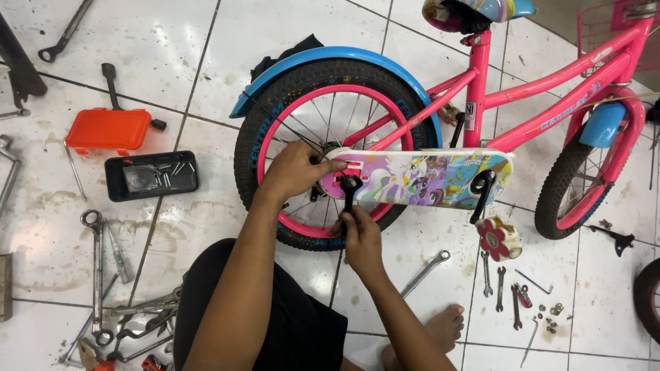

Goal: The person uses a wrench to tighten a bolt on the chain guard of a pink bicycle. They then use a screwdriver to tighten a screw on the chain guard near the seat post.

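Observation:
A pink children's bicycle (550, 110) stands on the tiled floor, with a blue mudguard (330, 58) over its rear wheel (275, 124). My left hand (297, 168) rests at the rear wheel's hub, against the end of the colourful chain guard (426, 178). My right hand (357, 230) grips the handle of a black wrench (349, 189) whose head sits at the rear axle. The axle nut itself is hidden by my fingers and the wrench head.
An orange box (108, 128) and a black tool tray (151, 175) lie at the left. Several wrenches (96, 275) are scattered at lower left, and more spanners and small nuts (515, 295) at lower right. A silver spanner (425, 271) lies by my bare foot (443, 326).

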